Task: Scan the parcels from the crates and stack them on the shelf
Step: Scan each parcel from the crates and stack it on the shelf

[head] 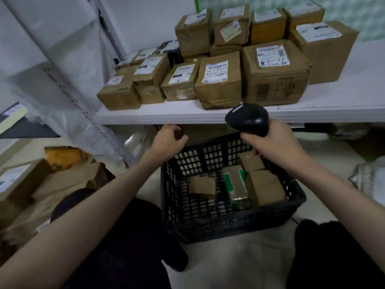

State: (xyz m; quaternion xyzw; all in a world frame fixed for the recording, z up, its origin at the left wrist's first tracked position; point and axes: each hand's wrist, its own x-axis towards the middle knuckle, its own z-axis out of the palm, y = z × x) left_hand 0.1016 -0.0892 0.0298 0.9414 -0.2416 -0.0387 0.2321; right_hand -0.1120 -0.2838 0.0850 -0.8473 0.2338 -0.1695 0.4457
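Four parcels lie in the black crate [208, 222] on the floor: a small brown box [203, 185] at the left, a green-taped packet [236, 184] in the middle, and two brown boxes [265, 187] toward 3 o'clock, one behind the other. The right hand [273, 146] grasps the handle of a black barcode scanner [248, 118], whose head rises at 12 o'clock above the crate's far rim, in front of the shelf edge. The left hand [168, 138] is curled at 10 o'clock from the crate, just under the shelf lip; something dark shows against the fingers, but whether they hold it cannot be told. The white shelf [343, 101] overhangs the crate's far side and carries labelled brown parcels [218, 80], stacked two high at the back. At 9 o'clock, loose cartons [23, 180] lie on the floor beside a perforated upright post [83, 109].
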